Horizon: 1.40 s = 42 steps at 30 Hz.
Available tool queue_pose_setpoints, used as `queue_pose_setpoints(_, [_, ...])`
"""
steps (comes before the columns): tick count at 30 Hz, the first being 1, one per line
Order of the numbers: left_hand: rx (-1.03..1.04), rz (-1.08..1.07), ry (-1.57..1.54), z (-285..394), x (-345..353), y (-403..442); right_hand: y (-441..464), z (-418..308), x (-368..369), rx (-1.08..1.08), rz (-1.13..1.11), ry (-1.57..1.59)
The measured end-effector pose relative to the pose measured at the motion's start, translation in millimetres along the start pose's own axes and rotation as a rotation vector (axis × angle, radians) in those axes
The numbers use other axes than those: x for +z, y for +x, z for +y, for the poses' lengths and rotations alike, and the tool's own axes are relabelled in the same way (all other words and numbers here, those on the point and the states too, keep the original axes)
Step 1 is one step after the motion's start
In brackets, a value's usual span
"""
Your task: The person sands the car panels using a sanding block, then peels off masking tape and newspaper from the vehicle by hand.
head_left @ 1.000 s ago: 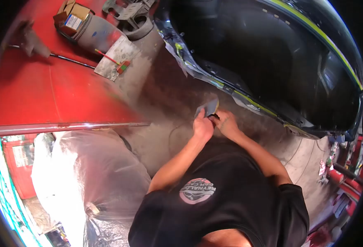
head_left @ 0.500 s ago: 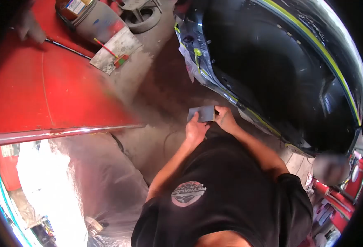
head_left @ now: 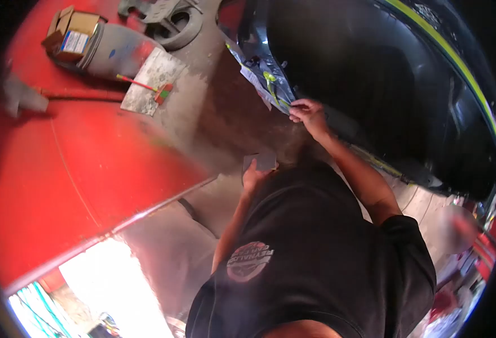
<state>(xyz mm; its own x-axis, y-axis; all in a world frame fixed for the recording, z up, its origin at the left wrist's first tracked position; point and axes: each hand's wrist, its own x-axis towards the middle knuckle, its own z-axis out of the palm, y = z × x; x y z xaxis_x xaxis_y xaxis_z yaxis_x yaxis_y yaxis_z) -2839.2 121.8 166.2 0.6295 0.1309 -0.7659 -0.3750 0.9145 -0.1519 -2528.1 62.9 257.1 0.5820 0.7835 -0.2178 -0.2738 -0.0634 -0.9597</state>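
My left hand [head_left: 252, 176] holds a grey rectangular sheet or pad [head_left: 260, 162] in front of my body, its thumb lying on the top face. Farther forward and to the right, my right hand [head_left: 310, 115] is at the taped edge of the dark vehicle opening [head_left: 343, 67]. Its fingers are bent together at that edge; whether they grip anything is too small to tell. Plastic film with yellow-green tape [head_left: 269, 81] runs along the edge just beyond the fingertips.
A red car panel [head_left: 90, 169] fills the left side. Behind it are a grey barrel [head_left: 113, 53] with an open cardboard box [head_left: 73, 39], a small brush [head_left: 162, 93] on a board [head_left: 146, 101], and a wheel [head_left: 183, 34]. Red equipment [head_left: 483, 253] stands at the right.
My right hand has left the grey pad and moved forward to the vehicle's taped edge. My left hand keeps the pad, slightly lower and farther left. The view has shifted.
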Motion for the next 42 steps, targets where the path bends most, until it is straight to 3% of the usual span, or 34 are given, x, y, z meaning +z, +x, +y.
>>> queue_pose_setpoints(2, [0.157,0.108,0.237,5,16,5,10,10,-4,0.032,0.101,0.152])
queue_pose_setpoints(5, [0.133,0.261,0.529,33,62,12,9,9,0,0.085,0.275,0.28])
queue_pose_setpoints(8, [0.127,0.271,0.914,91,74,40,16,15,19,0.102,0.451,0.367])
queue_pose_setpoints(11, [-0.012,0.149,1.387,174,87,64,35,29,46,0.041,0.598,0.37])
queue_pose_setpoints(13, [0.078,0.205,1.642,209,118,42,41,36,68,-0.031,0.677,0.377])
queue_pose_setpoints(16, [0.137,0.192,1.685,274,134,32,60,49,101,-0.058,0.81,0.494])
queue_pose_setpoints(20, [0.114,0.079,1.882,431,83,64,65,58,127,-0.085,0.901,0.519])
queue_pose_setpoints(23, [0.107,0.436,1.79,465,122,54,72,65,131,-0.179,0.969,0.548])
queue_pose_setpoints(24, [0.111,0.39,1.846,476,130,56,73,67,132,-0.181,0.956,0.584])
queue_pose_setpoints(28, [0.147,0.323,1.756,471,145,54,77,59,133,-0.196,0.942,0.674])
queue_pose_setpoints(30, [0.249,-0.079,2.205,455,153,63,86,54,132,-0.254,0.994,0.692])
queue_pose_setpoints(32, [0.218,-0.164,2.418,414,174,59,87,61,136,-0.262,1.031,0.729])
queue_pose_setpoints(35, [0.113,0.074,2.423,338,228,51,93,66,136,-0.271,1.032,0.797])
queue_pose_setpoints(40, [0.015,-0.182,2.368,347,271,93,106,71,147,-0.306,1.146,0.766])
queue_pose_setpoints(42, [-0.039,-0.216,2.543,359,295,110,113,71,156,-0.366,1.248,0.832])
